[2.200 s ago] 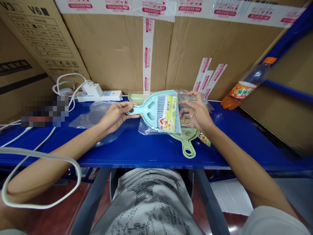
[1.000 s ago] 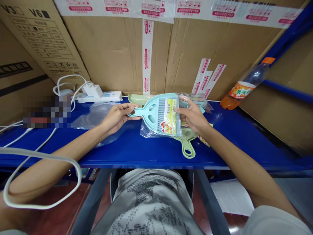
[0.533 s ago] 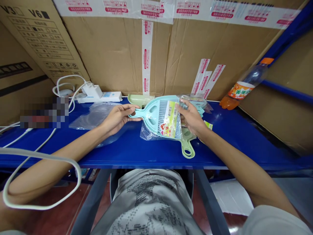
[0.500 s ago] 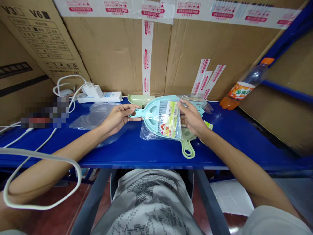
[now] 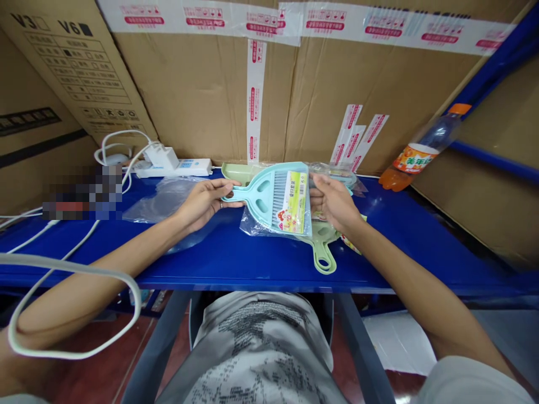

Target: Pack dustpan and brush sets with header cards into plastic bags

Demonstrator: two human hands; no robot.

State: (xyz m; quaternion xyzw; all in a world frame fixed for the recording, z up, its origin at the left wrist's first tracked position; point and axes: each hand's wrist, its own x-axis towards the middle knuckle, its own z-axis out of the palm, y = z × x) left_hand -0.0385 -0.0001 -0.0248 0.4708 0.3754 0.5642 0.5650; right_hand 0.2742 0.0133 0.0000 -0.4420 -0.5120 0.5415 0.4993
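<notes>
Dustpan (image 5: pixel 257 214), pale blue, with a brush (image 5: pixel 279 188) fitted in its pan, was held over the middle of the blue table (image 5: pixel 404 247), handle to the left. The left hand (image 5: pixel 206 201) gripped that handle between thumb and fingers; the right hand (image 5: pixel 334 199) had its fingers curled at the pan's right edge, though whether they pinched it or merely touched it could not be told. With only a light touch there, the pan could tip from the left grip, and the brush might slide out if it sat loose. A glossy card (image 5: pixel 295 202) lay across the bristles and could slip under a fingertip. Just behind, clear wrapping (image 5: pixel 251 225) and a green dustpan (image 5: pixel 320 247) might be dragged along if an edge caught. Farther left, a white cable (image 5: pixel 63 262) looped in front of the left forearm (image 5: pixel 138 247) and could snag it. Far right, a leaning bottle (image 5: pixel 415 158) risked toppling only from a wide swing.
</notes>
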